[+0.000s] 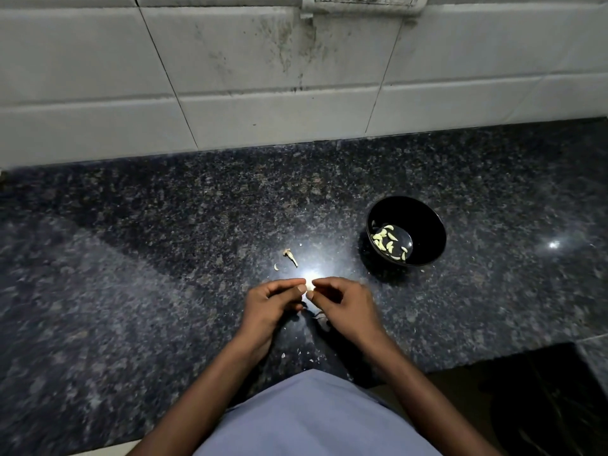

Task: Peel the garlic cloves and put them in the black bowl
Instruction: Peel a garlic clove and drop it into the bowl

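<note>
Bowl (424,222), black, upright on counter (164,241): peeled garlic cloves (388,241) inside.

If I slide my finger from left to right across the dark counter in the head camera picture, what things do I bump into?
Left hand → small garlic clove pinched between both hands → right hand → black bowl with peeled cloves inside.

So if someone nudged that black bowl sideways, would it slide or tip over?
Probably slide: the bowl sits on glossy polished counter. It looks light, holding only a few cloves. Its base seems narrower than its rim, so a high push might tip it.
</note>
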